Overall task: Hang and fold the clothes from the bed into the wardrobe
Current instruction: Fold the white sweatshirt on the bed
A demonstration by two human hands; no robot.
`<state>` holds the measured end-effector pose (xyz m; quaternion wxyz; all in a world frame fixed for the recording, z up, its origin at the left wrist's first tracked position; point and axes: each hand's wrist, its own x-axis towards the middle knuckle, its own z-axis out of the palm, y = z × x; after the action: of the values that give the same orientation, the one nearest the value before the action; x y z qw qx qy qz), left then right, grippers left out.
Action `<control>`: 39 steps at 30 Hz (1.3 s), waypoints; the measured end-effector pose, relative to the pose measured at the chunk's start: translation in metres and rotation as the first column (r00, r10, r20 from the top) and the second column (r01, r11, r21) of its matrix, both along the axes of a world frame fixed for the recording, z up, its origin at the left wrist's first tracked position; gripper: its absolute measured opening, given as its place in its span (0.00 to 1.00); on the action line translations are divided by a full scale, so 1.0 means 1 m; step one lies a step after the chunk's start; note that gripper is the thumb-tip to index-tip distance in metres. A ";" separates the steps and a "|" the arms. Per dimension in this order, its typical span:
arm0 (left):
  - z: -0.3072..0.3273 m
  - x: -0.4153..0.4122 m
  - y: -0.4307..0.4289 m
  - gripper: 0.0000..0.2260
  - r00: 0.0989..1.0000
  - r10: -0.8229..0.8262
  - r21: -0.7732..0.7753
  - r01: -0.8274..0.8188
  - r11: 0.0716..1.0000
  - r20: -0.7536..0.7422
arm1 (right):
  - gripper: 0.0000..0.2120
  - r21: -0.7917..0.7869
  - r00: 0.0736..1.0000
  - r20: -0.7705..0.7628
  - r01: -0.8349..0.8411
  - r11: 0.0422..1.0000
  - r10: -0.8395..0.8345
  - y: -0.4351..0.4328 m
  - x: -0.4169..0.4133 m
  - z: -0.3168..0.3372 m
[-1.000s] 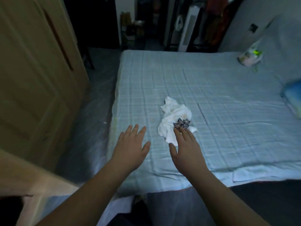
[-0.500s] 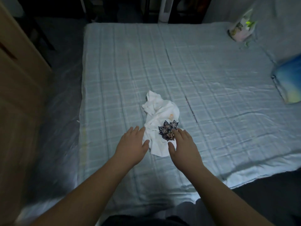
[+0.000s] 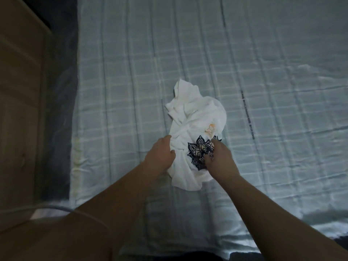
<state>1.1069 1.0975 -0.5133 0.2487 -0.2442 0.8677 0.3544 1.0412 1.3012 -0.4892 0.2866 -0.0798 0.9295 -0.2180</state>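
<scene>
A crumpled white garment (image 3: 195, 117) with a dark blue flower print lies in the middle of the bed (image 3: 263, 63), which has a light blue checked sheet. My left hand (image 3: 160, 156) grips the garment's left side, fingers curled into the cloth. My right hand (image 3: 219, 157) grips it at the flower print, with the fingertips buried in the fabric. Both forearms reach in from the bottom of the view.
The brown wooden wardrobe door (image 3: 20, 102) stands at the left. A dark strip of floor (image 3: 58, 110) runs between it and the bed. The bed's near edge crosses the bottom right.
Both hands have reached forward from open above the sheet and closed on the white garment. The camera has moved closer and tilted down over the bed.
</scene>
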 end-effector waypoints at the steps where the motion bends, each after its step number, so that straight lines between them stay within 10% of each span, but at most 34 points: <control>1: -0.014 -0.008 0.001 0.23 0.999 0.035 0.002 -0.035 0.999 0.015 | 0.29 0.000 1.000 0.017 0.018 1.000 -0.018 -0.002 -0.013 -0.016; 9: -0.083 -0.028 0.012 0.18 0.974 0.219 0.012 -0.220 0.975 0.064 | 0.37 0.159 0.989 0.063 -0.142 0.977 0.134 0.000 -0.049 -0.099; 25: 0.069 0.045 0.041 0.05 0.773 0.467 0.094 -0.476 0.875 -0.430 | 0.21 -0.401 0.995 -0.063 0.041 0.915 -0.072 0.041 -0.003 0.029; 32: 0.149 0.091 0.037 0.03 0.672 0.498 0.172 -0.492 0.853 -0.548 | 0.09 -0.619 0.987 0.010 0.132 0.774 -0.160 0.039 0.036 0.116; 39: 0.232 0.150 0.045 0.03 0.661 0.442 0.172 -0.433 0.885 -0.607 | 0.08 -0.783 0.887 0.405 0.461 0.417 -0.221 0.038 0.089 0.225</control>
<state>1.2565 1.1424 -0.2810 -0.1470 -0.3105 0.8130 0.4700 1.1306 1.3392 -0.2647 0.2663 0.0070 0.6474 -0.7141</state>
